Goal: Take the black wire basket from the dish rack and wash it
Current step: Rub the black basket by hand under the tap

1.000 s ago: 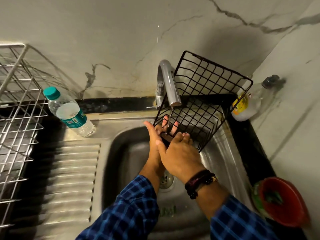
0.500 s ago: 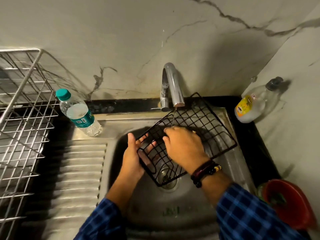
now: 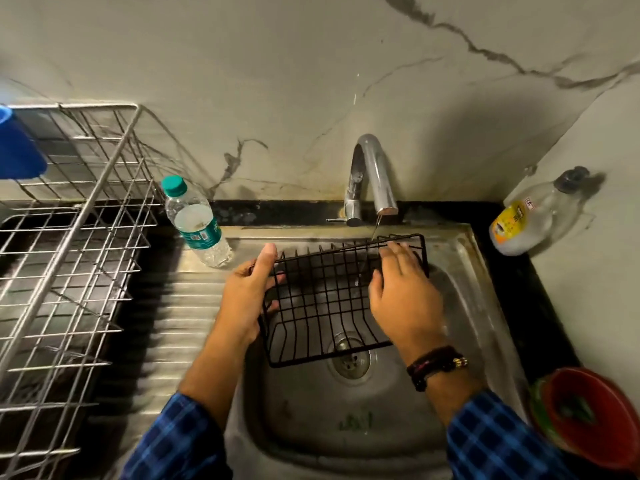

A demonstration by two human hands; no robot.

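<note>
The black wire basket (image 3: 322, 299) is being held over the bowl of the steel sink (image 3: 346, 427), above the drain (image 3: 349, 362), with its open side facing up and its far rim lying just under the tap (image 3: 375, 174). A thin stream of water (image 3: 375, 228) is running from the spout onto the far right corner of the basket.

The left hand (image 3: 247, 296) is gripping the basket's left end: the thumb is pointing up along the outer edge, and the fingers (image 3: 277, 278) are curling round the wires from the other side. The right hand (image 3: 403, 299) is lying inside the basket at its right end, its fingers (image 3: 398, 254) spread and nearly straight, pressing on the wire grid rather than closing round it. A dark beaded bracelet (image 3: 436, 365) is sitting on the right wrist, and both arms are wearing blue checked sleeves.

To the left of the bowl the ridged draining board (image 3: 180, 323) is carrying a clear water bottle (image 3: 199, 226) with a green cap, standing near the wall. Further left, a metal dish rack (image 3: 79, 237) is standing, with a blue object (image 3: 19, 150) at its upper left edge. On the black tabletop (image 3: 512, 271) to the right, a nearly clear bottle with a yellow label (image 3: 530, 223) is leaning in the corner, and a red bowl (image 3: 595, 414) is sitting near the front edge.
</note>
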